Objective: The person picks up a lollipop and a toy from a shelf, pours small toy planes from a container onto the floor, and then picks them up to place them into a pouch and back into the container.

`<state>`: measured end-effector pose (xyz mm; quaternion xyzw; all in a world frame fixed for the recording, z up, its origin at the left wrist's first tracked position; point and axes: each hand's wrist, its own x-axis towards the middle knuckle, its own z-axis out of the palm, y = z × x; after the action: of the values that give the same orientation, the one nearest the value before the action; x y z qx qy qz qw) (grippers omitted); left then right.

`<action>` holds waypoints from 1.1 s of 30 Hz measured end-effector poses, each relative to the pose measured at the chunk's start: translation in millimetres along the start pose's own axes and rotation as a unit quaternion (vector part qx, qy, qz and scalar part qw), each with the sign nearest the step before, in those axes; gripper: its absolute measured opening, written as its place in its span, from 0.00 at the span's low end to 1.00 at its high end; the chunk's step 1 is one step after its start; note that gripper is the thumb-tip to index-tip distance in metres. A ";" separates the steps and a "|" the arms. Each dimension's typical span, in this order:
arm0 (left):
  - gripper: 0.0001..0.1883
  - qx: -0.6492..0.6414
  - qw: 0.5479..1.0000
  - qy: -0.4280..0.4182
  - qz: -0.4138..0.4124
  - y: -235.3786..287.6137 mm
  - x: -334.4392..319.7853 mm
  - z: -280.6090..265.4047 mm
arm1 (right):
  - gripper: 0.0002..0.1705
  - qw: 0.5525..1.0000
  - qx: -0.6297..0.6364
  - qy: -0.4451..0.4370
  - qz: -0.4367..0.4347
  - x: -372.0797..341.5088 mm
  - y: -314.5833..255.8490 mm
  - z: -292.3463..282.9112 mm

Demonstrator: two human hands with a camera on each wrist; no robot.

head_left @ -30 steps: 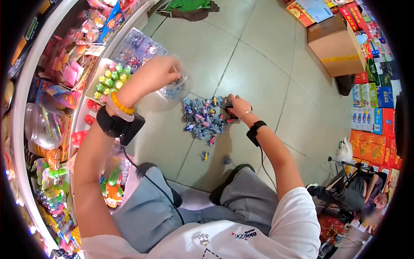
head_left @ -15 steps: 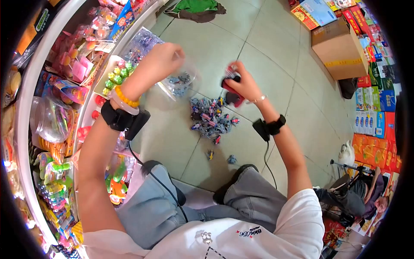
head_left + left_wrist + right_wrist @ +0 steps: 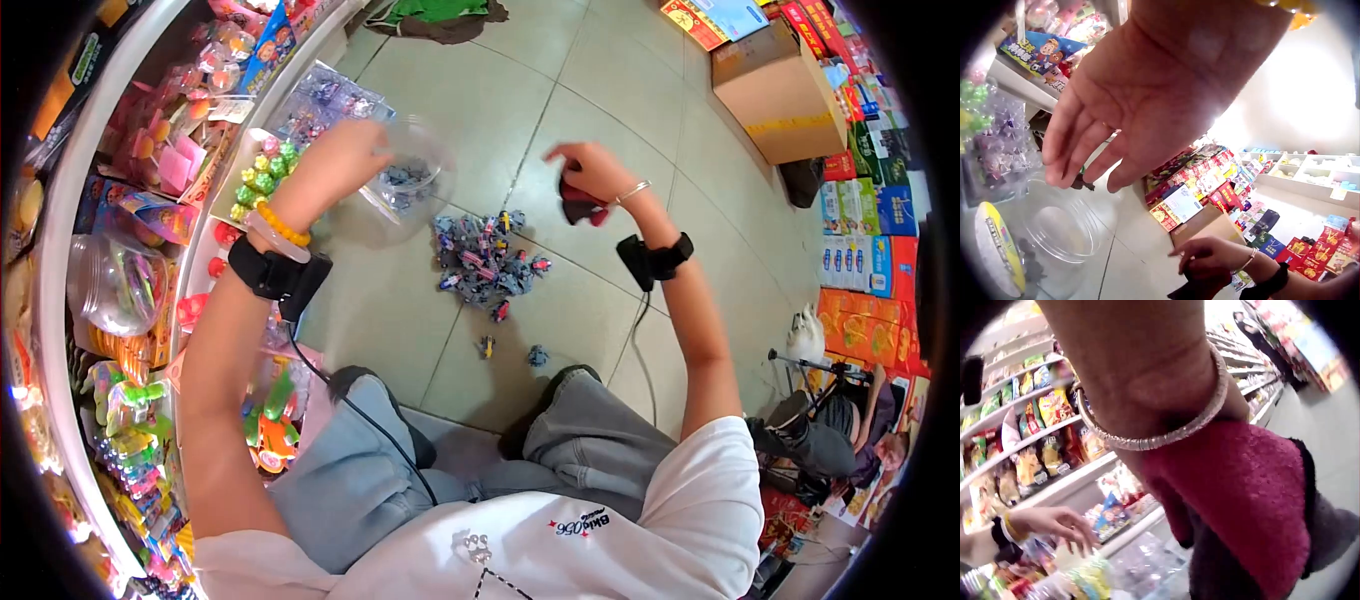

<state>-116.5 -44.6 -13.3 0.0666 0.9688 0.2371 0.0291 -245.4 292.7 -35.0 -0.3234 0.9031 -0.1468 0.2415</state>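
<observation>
My left hand [image 3: 340, 170] hovers beside a clear plastic jar [image 3: 441, 192] on the floor, which has grey pieces inside. In the left wrist view its fingers [image 3: 1063, 134] are loosely extended and the palm holds nothing; the jar's yellow label [image 3: 999, 247] shows below. Raised right of the jar, my right hand [image 3: 597, 172] holds a red and dark grey fuzzy cloth [image 3: 580, 206] under its palm. In the right wrist view this cloth [image 3: 1254, 500] hides the fingers. Between the hands lies a pile of small grey toys [image 3: 487, 262] with coloured bits.
Two loose toys [image 3: 538, 355] lie nearer my feet. Shelves of sweets [image 3: 150, 215] and a box of wrapped candies [image 3: 265, 175] line the left. A cardboard box [image 3: 785, 100] and stacked cartons stand at the right, with a seated person [image 3: 830, 440] lower down.
My right hand has lifted off the toy pile with the cloth and moved up and right. The left hand stays by the jar, its fingers looser than before.
</observation>
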 end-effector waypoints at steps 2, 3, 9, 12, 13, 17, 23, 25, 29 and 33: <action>0.14 0.008 1.000 -0.014 0.003 6.3 3.5 1.7 | 0.21 0.977 -0.173 -0.083 0.097 -23.5 30.4 9.8; 0.14 0.003 1.000 -0.029 -0.007 12.7 6.0 3.5 | 0.17 0.971 -0.220 -0.061 0.067 -37.9 51.7 30.5; 0.14 -0.010 0.997 -0.071 0.040 49.5 20.6 10.0 | 0.26 0.972 -0.171 -0.141 0.081 -72.0 61.6 143.0; 0.14 -0.011 0.996 -0.083 0.031 65.2 21.6 8.8 | 0.23 0.978 -0.160 -0.127 0.044 -74.9 50.4 161.8; 0.15 -0.007 0.996 -0.086 0.028 70.0 20.6 5.4 | 0.19 0.982 -0.166 -0.084 0.018 -75.6 56.7 173.7; 0.14 0.008 0.996 -0.074 0.055 73.2 22.5 10.7 | 0.14 0.981 -0.184 -0.059 0.024 -72.0 60.7 184.6; 0.13 0.009 0.992 -0.115 0.042 96.5 20.4 11.3 | 0.15 0.985 -0.169 -0.017 0.008 -85.2 58.6 182.1; 0.13 0.005 0.992 -0.115 0.058 97.9 21.2 14.2 | 0.16 0.984 -0.175 -0.018 0.011 -88.5 58.3 182.2; 0.14 -0.012 0.991 -0.113 0.076 101.2 20.2 15.6 | 0.15 0.987 -0.156 0.003 0.031 -91.4 57.7 183.6; 0.14 -0.003 0.992 -0.110 0.066 101.5 19.7 16.2 | 0.15 0.994 -0.083 0.025 0.073 -93.1 56.6 174.7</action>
<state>-122.9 54.7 18.9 0.1560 0.9526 0.2322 0.1195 -118.9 376.9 -173.8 -0.2719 0.9390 -0.0616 0.2015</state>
